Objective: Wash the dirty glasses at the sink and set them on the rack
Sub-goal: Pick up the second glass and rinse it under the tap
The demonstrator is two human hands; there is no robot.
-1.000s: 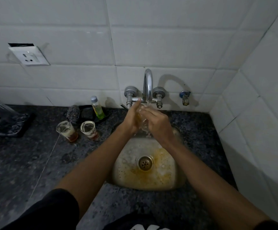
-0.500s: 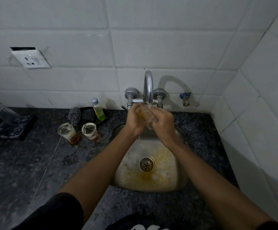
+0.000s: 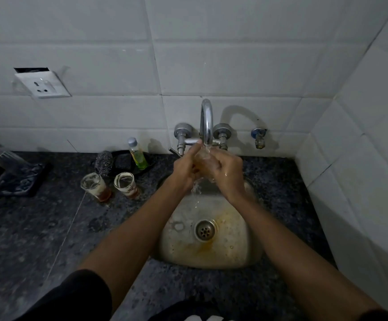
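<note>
Both hands hold one clear glass point(image 3: 204, 157) under the running tap point(image 3: 206, 122), above the steel sink point(image 3: 239, 246). My left hand point(image 3: 184, 169) wraps its left side with the thumb up by the spout. My right hand point(image 3: 226, 172) covers its right side, so most of the glass is hidden. Water spills down from it into the stained basin. Two dirty glasses point(image 3: 94, 185) point(image 3: 125, 184) with brown residue stand on the counter left of the sink. At far left a clear glass point(image 3: 5, 158) lies tilted on a dark rack point(image 3: 18, 183).
A green soap bottle point(image 3: 137, 154), a steel scrubber point(image 3: 103, 162) and a dark dish point(image 3: 123, 163) sit by the back wall. A wall socket point(image 3: 42, 84) hangs upper left. A small side valve point(image 3: 259, 137) is right of the tap. Tiled wall closes the right side.
The glass looks clearer, with less brown in it. My hands stayed under the spout and shifted slightly; more water runs down into the basin.
</note>
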